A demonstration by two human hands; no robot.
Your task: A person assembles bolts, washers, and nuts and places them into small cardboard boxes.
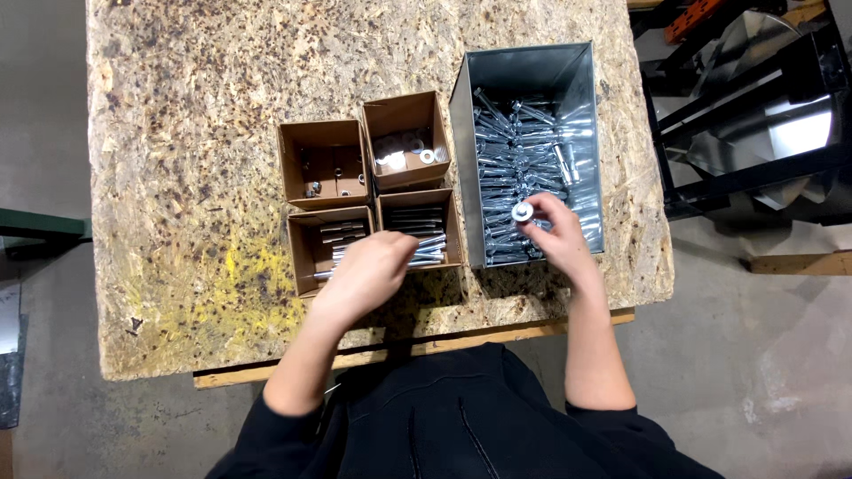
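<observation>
My right hand (557, 232) reaches into a shiny metal bin (524, 66) filled with several assembled bolts (515, 151), and its fingers pinch one bolt with a washer (523, 212) on its end. My left hand (371, 270) rests over the near edge of two small cardboard boxes, one with short metal sleeves (342, 233) and one with long bolts (422, 232); its fingers curl down into them, and what they grip is hidden. Two more boxes sit behind: one with washers (404, 146), one with small nuts (324, 182).
Everything stands on a rough chipboard tabletop (195, 160) with yellow stains near its front left. Right of the table are black metal frames and sheet-metal pieces (763, 115) on a concrete floor. A green edge (40, 226) shows at far left.
</observation>
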